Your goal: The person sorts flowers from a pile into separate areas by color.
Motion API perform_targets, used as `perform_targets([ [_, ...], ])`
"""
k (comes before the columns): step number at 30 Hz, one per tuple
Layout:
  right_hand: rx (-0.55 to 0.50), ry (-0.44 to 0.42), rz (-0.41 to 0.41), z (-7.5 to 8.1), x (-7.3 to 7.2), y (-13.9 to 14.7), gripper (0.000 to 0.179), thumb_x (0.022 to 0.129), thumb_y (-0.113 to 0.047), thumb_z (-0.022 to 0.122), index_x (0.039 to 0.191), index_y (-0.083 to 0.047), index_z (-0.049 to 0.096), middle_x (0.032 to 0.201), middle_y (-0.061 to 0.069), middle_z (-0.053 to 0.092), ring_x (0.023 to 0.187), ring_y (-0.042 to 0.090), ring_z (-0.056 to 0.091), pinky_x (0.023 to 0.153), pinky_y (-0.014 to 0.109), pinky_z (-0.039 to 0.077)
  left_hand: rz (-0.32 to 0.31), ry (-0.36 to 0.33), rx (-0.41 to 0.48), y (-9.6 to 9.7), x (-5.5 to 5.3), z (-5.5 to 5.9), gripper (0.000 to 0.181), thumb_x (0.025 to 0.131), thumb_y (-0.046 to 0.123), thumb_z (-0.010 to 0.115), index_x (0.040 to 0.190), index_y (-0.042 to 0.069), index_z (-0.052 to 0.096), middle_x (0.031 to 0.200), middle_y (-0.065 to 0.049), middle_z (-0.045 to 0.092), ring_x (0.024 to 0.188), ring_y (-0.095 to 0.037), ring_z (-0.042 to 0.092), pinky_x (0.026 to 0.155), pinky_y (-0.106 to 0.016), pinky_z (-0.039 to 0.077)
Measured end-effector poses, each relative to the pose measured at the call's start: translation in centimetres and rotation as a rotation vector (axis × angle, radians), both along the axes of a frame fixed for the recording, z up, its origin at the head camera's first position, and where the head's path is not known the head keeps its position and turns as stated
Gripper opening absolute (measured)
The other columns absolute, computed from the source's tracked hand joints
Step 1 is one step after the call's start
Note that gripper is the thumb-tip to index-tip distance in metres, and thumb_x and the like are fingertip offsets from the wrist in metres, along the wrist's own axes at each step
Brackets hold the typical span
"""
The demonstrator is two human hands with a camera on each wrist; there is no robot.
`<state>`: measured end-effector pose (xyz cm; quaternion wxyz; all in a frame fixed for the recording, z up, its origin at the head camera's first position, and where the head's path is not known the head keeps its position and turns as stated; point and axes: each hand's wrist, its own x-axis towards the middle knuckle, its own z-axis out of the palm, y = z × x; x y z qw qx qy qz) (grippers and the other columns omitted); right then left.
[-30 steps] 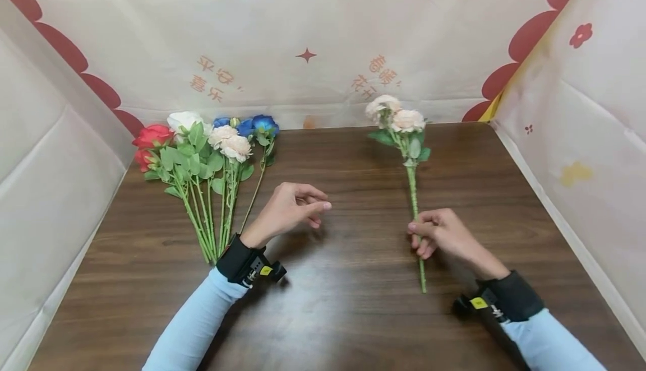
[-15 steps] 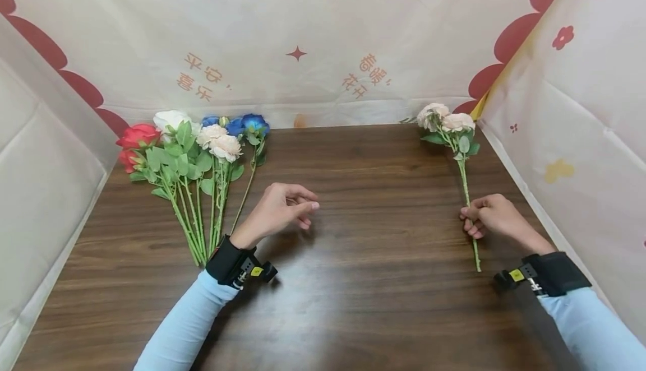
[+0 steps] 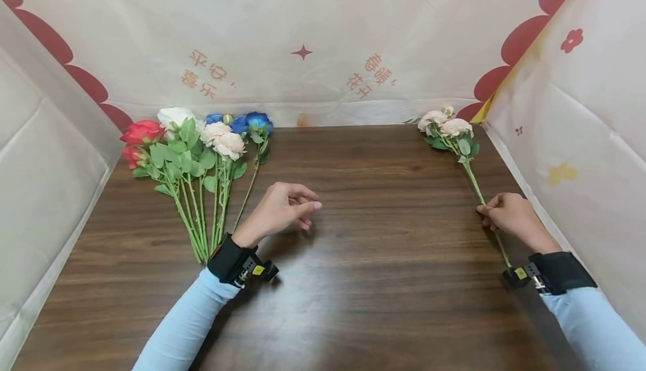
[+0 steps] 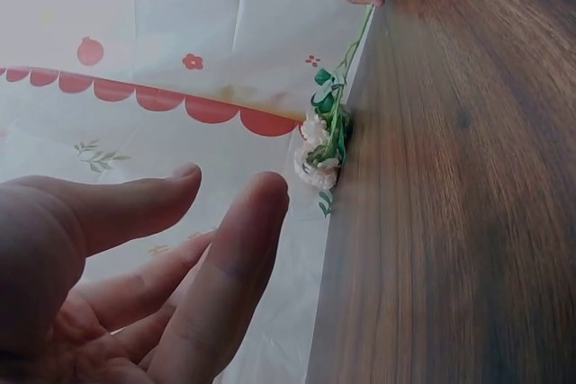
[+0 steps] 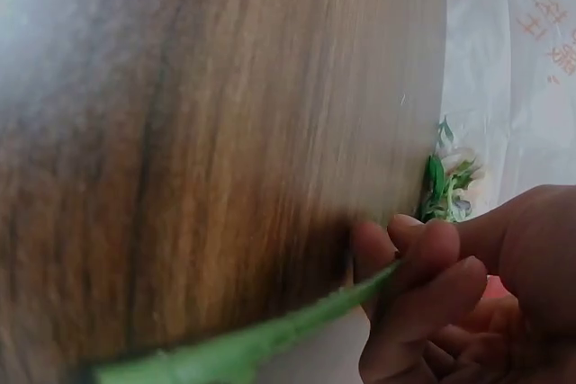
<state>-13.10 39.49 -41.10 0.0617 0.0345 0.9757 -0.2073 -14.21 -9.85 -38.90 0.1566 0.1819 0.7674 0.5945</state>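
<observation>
My right hand point(image 3: 515, 219) pinches the green stem of a pale pink artificial flower point(image 3: 456, 128) near the table's right edge. In the right wrist view the stem point(image 5: 261, 343) passes between thumb and fingers, its cut end toward the camera. The blooms point to the back wall, seen also in the left wrist view as a pale pink flower head point(image 4: 317, 155). My left hand point(image 3: 280, 208) is held over the middle of the table with loosely bent fingers and nothing in them; thumb and index fingertip stand apart point(image 4: 171, 267).
Left of my left hand lie several stemmed flowers: red roses point(image 3: 143, 133), a white rose point(image 3: 174, 117), pale pink blooms point(image 3: 228, 144) and blue ones point(image 3: 258, 121). Printed cloth walls point(image 3: 303, 18) enclose the brown wooden table point(image 3: 353, 292) at the back and sides.
My right hand has carried the pale pink flower rightward across the table, and its stem now slants, with the lower end swung to the right. The left hand keeps its pose.
</observation>
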Motion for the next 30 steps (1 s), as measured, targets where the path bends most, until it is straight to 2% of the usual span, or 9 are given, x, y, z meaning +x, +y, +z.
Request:
perform_targets([
  [5, 0.009, 0.046, -0.035, -0.5, -0.1, 0.2, 0.031, 0.091, -0.023, 0.062, 0.078, 0.005, 0.063, 0.053, 0.001, 0.058, 0.049, 0.017, 0.055, 0.045, 0.031, 0.04, 0.01, -0.001, -0.01, -0.2, -0.1, 0.1, 0.024, 0.088, 0.022, 0.069, 0.105, 0.004, 0.068, 0.082, -0.007, 0.068, 0.06, -0.028, 0.066, 0.058, -0.045, 0.054],
  [10, -0.002, 0.04, -0.044, -0.6, -0.8, 0.0, 0.032, 0.09, -0.025, 0.064, 0.08, 0.006, 0.062, 0.054, 0.001, 0.06, 0.048, 0.017, 0.059, 0.046, 0.031, 0.043, 0.03, -0.018, -0.028, -0.3, -0.2, 0.3, 0.024, 0.088, 0.022, 0.069, 0.104, 0.005, 0.068, 0.081, -0.008, 0.068, 0.06, -0.029, 0.066, 0.057, -0.045, 0.055],
  [15, 0.013, 0.058, -0.038, -0.6, -1.2, -0.1, 0.035, 0.089, -0.028, 0.066, 0.081, 0.005, 0.06, 0.053, 0.001, 0.06, 0.047, 0.016, 0.06, 0.046, 0.031, 0.042, 0.048, -0.04, -0.071, -0.3, -0.3, 0.6, 0.023, 0.089, 0.018, 0.067, 0.107, 0.002, 0.067, 0.08, -0.01, 0.067, 0.063, -0.036, 0.065, 0.056, -0.042, 0.055],
  [18, 0.02, 0.07, -0.049, -0.7, -1.4, -0.1, 0.043, 0.086, -0.034, 0.069, 0.087, 0.008, 0.059, 0.058, 0.004, 0.061, 0.049, 0.018, 0.058, 0.045, 0.032, 0.043, 0.04, -0.048, -0.076, -0.3, -0.1, 1.2, 0.022, 0.09, 0.017, 0.066, 0.107, 0.002, 0.066, 0.081, -0.011, 0.067, 0.064, -0.036, 0.065, 0.056, -0.041, 0.055],
  [21, 0.034, 0.09, -0.079, -0.7, -1.3, -0.1, 0.06, 0.082, -0.045, 0.07, 0.096, 0.011, 0.056, 0.073, 0.017, 0.061, 0.058, 0.025, 0.058, 0.044, 0.032, 0.042, 0.031, -0.041, -0.076, -0.4, 0.1, 1.8, 0.024, 0.091, 0.016, 0.065, 0.109, 0.0, 0.066, 0.081, -0.011, 0.066, 0.063, -0.032, 0.066, 0.056, -0.038, 0.056],
  [24, 0.047, 0.149, -0.103, -0.6, -0.9, -0.4, 0.066, 0.08, -0.051, 0.07, 0.101, 0.01, 0.054, 0.079, 0.021, 0.061, 0.062, 0.028, 0.057, 0.045, 0.032, 0.041, 0.036, -0.03, -0.091, -0.3, 0.2, 1.7, 0.027, 0.091, 0.018, 0.066, 0.111, 0.0, 0.065, 0.082, -0.01, 0.066, 0.062, -0.031, 0.066, 0.055, -0.036, 0.055],
  [25, 0.047, 0.176, -0.108, -0.5, -0.7, -0.7, 0.065, 0.081, -0.05, 0.069, 0.101, 0.01, 0.054, 0.079, 0.02, 0.062, 0.063, 0.028, 0.057, 0.046, 0.032, 0.041, 0.038, -0.025, -0.092, -0.4, 0.1, 1.2, 0.027, 0.091, 0.02, 0.066, 0.111, 0.002, 0.065, 0.083, -0.01, 0.066, 0.062, -0.03, 0.066, 0.055, -0.038, 0.055],
  [26, 0.048, 0.209, -0.109, -0.5, -0.5, -1.0, 0.063, 0.081, -0.048, 0.069, 0.102, 0.009, 0.054, 0.075, 0.018, 0.062, 0.06, 0.026, 0.057, 0.046, 0.032, 0.04, 0.04, -0.022, -0.093, -0.4, -0.1, 0.7, 0.028, 0.09, 0.022, 0.067, 0.111, 0.004, 0.066, 0.083, -0.009, 0.066, 0.062, -0.03, 0.066, 0.055, -0.039, 0.055],
  [30, 0.043, 0.309, -0.086, -0.2, -0.5, -3.2, 0.049, 0.086, -0.042, 0.067, 0.098, 0.005, 0.059, 0.067, 0.009, 0.061, 0.054, 0.02, 0.054, 0.046, 0.033, 0.038, 0.039, -0.011, -0.101, -0.6, -0.1, 0.3, 0.027, 0.089, 0.027, 0.068, 0.108, 0.009, 0.066, 0.087, -0.011, 0.067, 0.064, -0.029, 0.067, 0.056, -0.042, 0.055],
])
